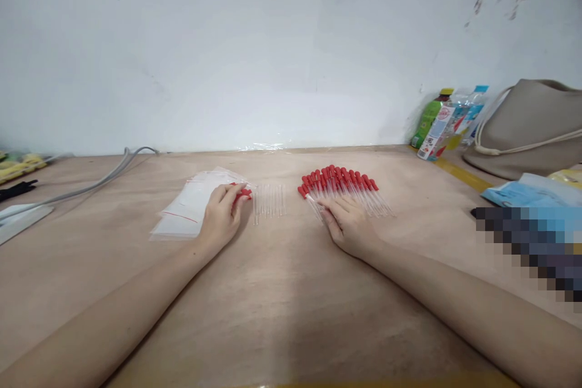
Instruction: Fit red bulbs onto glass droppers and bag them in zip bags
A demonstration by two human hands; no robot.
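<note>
My left hand point(222, 211) is closed around red rubber bulbs point(244, 193); how many is hidden by my fingers. It rests at the right edge of a fanned stack of clear zip bags point(182, 209) with red lines. Just right of it, several thin clear tubes point(270, 200) without bulbs lie side by side. My right hand point(349, 221) pinches a dropper point(310, 197) with a red bulb pointing away to the left. Beyond and beside this hand spreads a fan of several red-bulbed droppers point(339, 177), their clear stems partly covered by my fingers.
Plastic bottles point(431, 121) and a grey drawstring bag point(527, 127) stand at the back right. Nearer lie a blue packet point(509, 197) and a pixelated dark item point(522, 242). A grey cable point(100, 182) crosses the left side, beside yellow items point(22, 165). A wall closes off the back.
</note>
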